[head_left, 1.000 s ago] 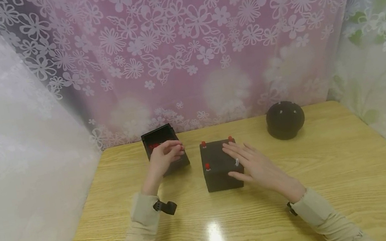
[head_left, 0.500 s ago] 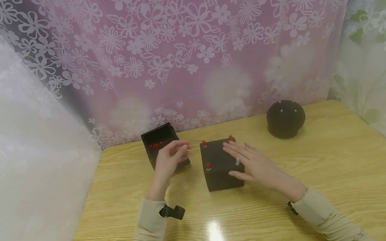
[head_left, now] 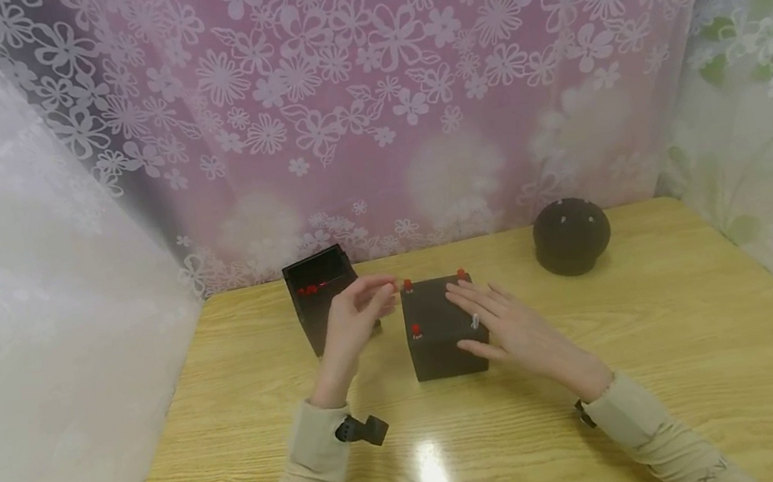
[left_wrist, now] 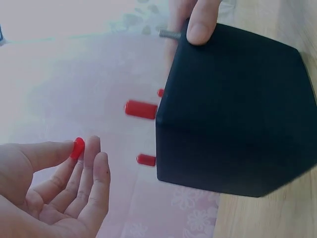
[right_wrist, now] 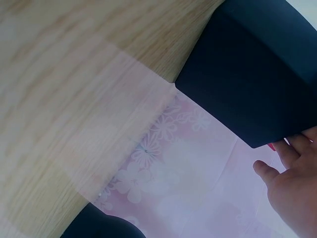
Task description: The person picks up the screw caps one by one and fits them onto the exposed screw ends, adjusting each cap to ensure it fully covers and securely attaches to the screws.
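My left hand [head_left: 350, 323] pinches a small red cap [left_wrist: 77, 148] between thumb and fingertips. It hovers near the upper left corner of a black block [head_left: 438, 306] on the table. Three red caps stand on the block's top corners; one of them is a long red cap [left_wrist: 141, 109] in the left wrist view. At the fourth corner a bare threaded bolt [left_wrist: 170, 34] sticks out, close to my right thumb. With fingers extended, my right hand [head_left: 523, 339] rests on the block's right side and top.
Behind my left hand stands an open black box [head_left: 315, 320] with several red caps [head_left: 311, 289] inside. A round black object [head_left: 571, 237] with small metal studs sits at the back right. A floral curtain [head_left: 376, 125] hangs behind the wooden table [head_left: 235, 433].
My left hand has moved right from the open box toward the block, carrying the red cap. The right hand has stayed on the block.
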`<state>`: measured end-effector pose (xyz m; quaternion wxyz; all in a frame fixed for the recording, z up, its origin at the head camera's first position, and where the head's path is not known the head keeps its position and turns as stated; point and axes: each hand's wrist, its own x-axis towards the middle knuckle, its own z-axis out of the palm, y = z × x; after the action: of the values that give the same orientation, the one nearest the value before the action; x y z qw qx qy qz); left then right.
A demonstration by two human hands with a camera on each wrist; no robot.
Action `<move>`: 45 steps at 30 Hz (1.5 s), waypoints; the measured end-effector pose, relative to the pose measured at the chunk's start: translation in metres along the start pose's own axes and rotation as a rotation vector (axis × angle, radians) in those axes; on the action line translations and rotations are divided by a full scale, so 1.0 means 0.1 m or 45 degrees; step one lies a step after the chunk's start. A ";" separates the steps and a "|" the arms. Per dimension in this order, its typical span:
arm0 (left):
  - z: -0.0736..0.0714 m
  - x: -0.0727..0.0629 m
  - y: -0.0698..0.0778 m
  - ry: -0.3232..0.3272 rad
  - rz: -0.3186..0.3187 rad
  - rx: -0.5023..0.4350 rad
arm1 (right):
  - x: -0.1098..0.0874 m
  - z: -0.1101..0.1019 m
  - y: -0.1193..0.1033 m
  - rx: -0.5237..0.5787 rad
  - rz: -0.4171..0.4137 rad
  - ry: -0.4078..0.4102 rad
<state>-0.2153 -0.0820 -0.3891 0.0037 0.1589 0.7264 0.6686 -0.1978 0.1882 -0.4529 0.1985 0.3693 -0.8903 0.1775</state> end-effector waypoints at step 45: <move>0.69 -0.05 -0.01 -0.078 0.382 0.464 | -0.02 0.00 0.00 -0.038 -0.033 0.064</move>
<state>-0.1961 -0.0165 -0.3987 -0.1026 0.2833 0.8028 0.5145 -0.1967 0.1888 -0.4540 0.2285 0.3732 -0.8829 0.1707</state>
